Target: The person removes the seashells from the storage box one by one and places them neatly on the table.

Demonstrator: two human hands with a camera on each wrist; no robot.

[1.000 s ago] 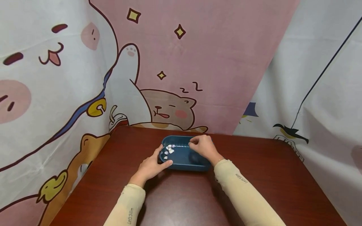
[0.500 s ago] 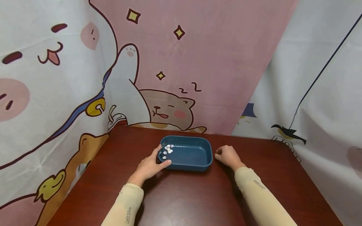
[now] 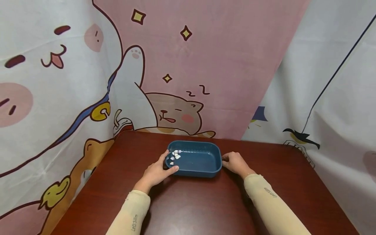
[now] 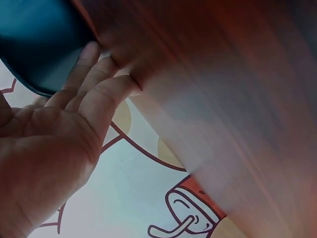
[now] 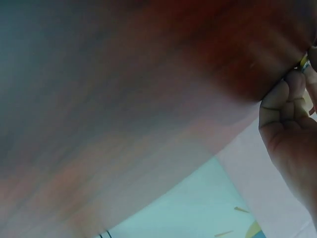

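Note:
A blue rectangular tray [image 3: 196,163] sits on the table. Several small white pieces with a purplish tinge [image 3: 176,155] are clustered at its left end. My left hand [image 3: 155,173] grips that end, thumb along the front side and fingers round the left corner. In the left wrist view its fingertips meet the tabletop beside the tray. My right hand [image 3: 236,163] is at the tray's right end, fingers curled and tips low by the tray wall. A small yellow-green spot [image 5: 303,61] shows at its fingertips in the right wrist view; I cannot tell whether it is held.
The dark red wooden table [image 3: 194,205] reaches back to a printed cloth wall [image 3: 229,65] with cartoon animals. Cloth also hangs along the left and right sides of the table.
My right hand was over the tray's right part with fingertips pinched together, then moved right and down to the table beside it, now against its right end. The left hand stays put.

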